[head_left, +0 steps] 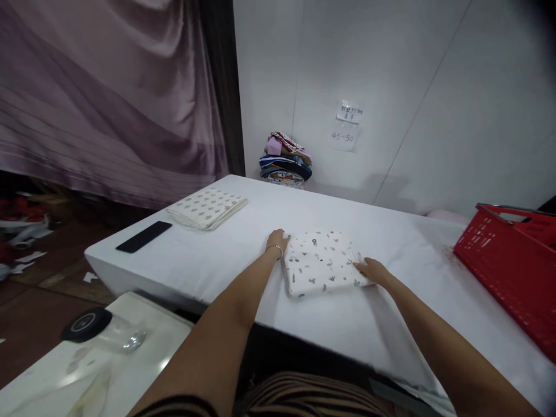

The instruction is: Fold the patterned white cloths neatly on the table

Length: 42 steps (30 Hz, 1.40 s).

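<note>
A folded white cloth (321,266) printed with small grey and beige figures lies flat near the table's front edge. At its left side, my left hand (277,238) grips the far corner, fingers bent around the edge. My right hand (372,270) holds the opposite side, its fingers closed on the right edge and the thumb side partly hidden. Farther left on the table rests another folded cloth (207,207), cream with grey hearts, apart from both hands.
A white-covered table (260,202) bears a black flat bar (144,237) and a red basket (512,260) at right. A stack of folded fabrics (286,162) stands behind. At lower left, a black-lidded clear jar (115,333) lies on a white surface (152,315).
</note>
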Available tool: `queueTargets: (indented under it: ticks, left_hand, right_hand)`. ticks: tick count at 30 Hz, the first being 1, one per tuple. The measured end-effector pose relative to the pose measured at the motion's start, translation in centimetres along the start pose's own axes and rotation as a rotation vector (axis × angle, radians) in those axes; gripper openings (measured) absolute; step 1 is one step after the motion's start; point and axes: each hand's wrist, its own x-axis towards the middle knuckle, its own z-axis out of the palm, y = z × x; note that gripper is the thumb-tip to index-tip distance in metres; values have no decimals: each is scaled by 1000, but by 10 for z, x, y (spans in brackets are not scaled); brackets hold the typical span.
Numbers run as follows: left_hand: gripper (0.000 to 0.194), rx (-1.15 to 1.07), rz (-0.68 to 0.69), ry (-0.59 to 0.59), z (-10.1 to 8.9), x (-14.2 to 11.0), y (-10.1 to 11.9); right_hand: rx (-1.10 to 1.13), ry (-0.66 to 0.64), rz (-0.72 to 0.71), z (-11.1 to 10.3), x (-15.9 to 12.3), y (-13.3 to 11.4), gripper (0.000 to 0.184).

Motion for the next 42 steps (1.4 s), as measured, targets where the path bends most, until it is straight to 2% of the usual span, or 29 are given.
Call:
queueTargets:
  ticks: [3, 5, 7, 9, 11, 14, 16, 19, 22, 27, 30, 33, 37, 42]
  left_hand:
    - [40, -90, -35, 17, 2, -1, -6]
    - [43, -141, -47, 41, 0, -8, -10]
    - [43, -169, -50, 70, -5, -21, -14]
    - [39, -195, -29, 106, -8, -39, -18]
    - [34, -234, 41, 142, -10, -61, -23]
    - [27, -275, 147, 160, -7, -97, -31]
    - [24, -272, 145, 142, -4, -118, -35]
    - [25, -281, 131, 93, 0, -142, -34]
    - [34, -270, 132, 42, 2, -157, -28]
    - [48, -304, 91, 31, 2, -169, -21]
    - [51, -333, 98, 8, 1, -176, -23]
    - [53, -322, 103, -13, 3, -182, -28]
    - [56, -291, 121, 14, 8, -186, -32]
    - [54, -313, 97, 6, 13, -183, -33]
  right_hand:
    - [-34, -6, 10, 6, -18, 7, 47]
    - [-57, 46, -13, 7, -26, 7, 51]
    - [-62, 173, -126, 8, -33, 2, 54]
    - [-51, 317, -309, 12, -40, -8, 53]
    - [-57, 376, -460, 21, -47, -18, 53]
    - [-119, 290, -510, 38, -54, -28, 53]
    - [-148, 233, -489, 44, -56, -29, 52]
    - [-128, 231, -479, 44, -59, -34, 52]
    - [-63, 239, -553, 38, -67, -53, 53]
    - [42, 168, -757, 46, -87, -109, 51]
    - [35, 99, -790, 56, -92, -131, 50]
    - [15, 40, -782, 61, -92, -137, 50]
    - [61, -28, -766, 54, -89, -135, 51]
    - [119, 1, -792, 43, -71, -157, 50]
